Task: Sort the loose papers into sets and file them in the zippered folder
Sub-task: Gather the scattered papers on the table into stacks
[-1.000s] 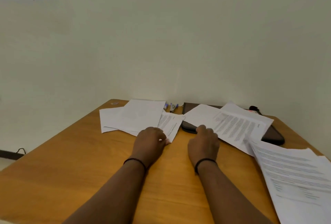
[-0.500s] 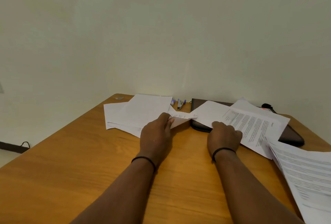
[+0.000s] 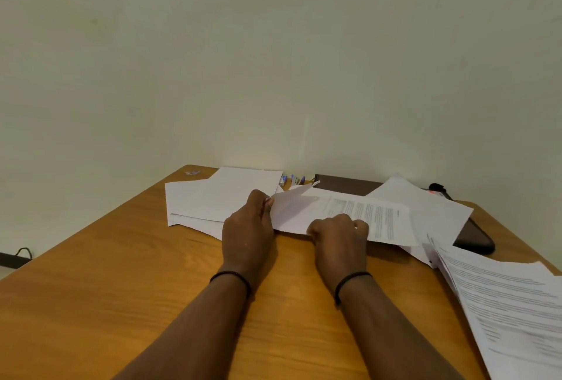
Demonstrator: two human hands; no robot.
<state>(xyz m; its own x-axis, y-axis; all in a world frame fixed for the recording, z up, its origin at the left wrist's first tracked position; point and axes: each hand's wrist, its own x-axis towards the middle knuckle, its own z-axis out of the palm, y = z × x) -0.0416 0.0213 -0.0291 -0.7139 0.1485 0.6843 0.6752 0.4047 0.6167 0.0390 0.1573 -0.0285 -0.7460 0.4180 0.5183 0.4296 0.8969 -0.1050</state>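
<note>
Both hands are on one printed sheet [image 3: 359, 215] at the middle of the wooden table [image 3: 121, 282]. The left hand [image 3: 248, 232] pinches its left edge, lifting that corner off the wood; the right hand [image 3: 339, 238] grips its near edge, fingers curled. Left of them, a blank stack [image 3: 219, 197] lies flat. Behind the sheet, a dark folder [image 3: 474, 235] sits against the wall, partly covered by more papers [image 3: 431, 209]. A printed pile [image 3: 511, 303] fans out at the right edge. Pens [image 3: 293, 179] lie by the wall, between the blank stack and the folder. Each wrist wears a dark band.
</note>
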